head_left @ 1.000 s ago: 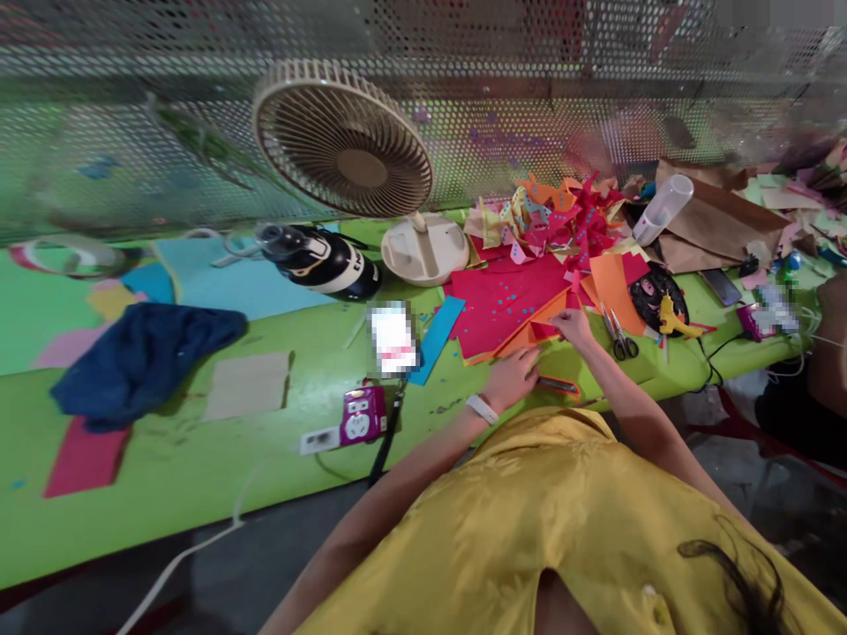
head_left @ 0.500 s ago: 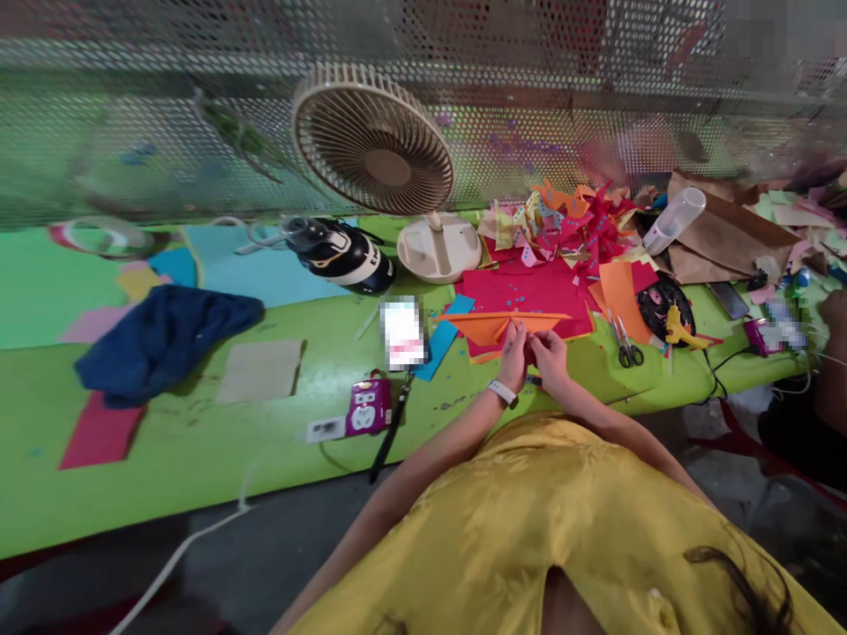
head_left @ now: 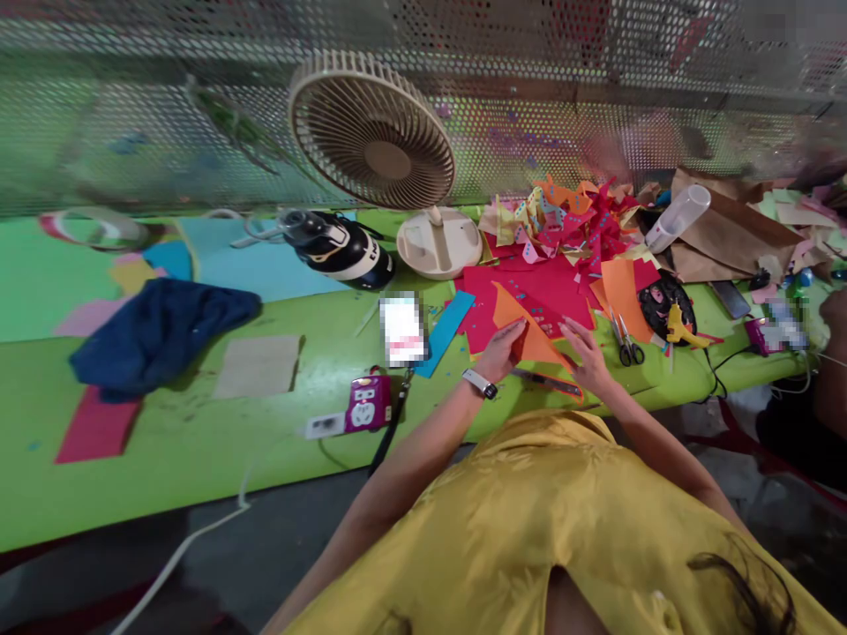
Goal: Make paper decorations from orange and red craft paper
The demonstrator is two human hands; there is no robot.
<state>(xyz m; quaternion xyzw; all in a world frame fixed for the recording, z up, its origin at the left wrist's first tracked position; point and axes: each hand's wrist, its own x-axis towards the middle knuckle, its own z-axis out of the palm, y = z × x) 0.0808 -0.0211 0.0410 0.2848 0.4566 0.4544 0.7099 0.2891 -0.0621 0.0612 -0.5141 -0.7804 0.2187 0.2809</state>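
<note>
A folded orange paper (head_left: 539,341) stands tilted over the red paper sheets (head_left: 486,295) on the green table. My left hand (head_left: 503,350) holds its left side, with the fingers behind or against the paper. Just right of the paper, my right hand (head_left: 588,357) is open, its fingers spread near the paper's edge. A dark cutter knife (head_left: 548,383) lies in front of the paper, between my wrists. To the left is a blue paper strip (head_left: 448,333). Black-handled scissors (head_left: 625,342) lie right of my right hand.
A fan (head_left: 440,245), a black bottle (head_left: 350,256), a phone with a blurred screen (head_left: 402,331) and a purple socket box (head_left: 369,403) stand or lie leftward. Patterned paper scraps (head_left: 562,216) pile up behind. A dark blue cloth (head_left: 155,335) is far left; another person's arm (head_left: 832,353) is far right.
My hands have moved apart, and my right hand has opened away from the paper. The orange paper has turned from a wide, level position to a slanted one, and the cutter knife is uncovered.
</note>
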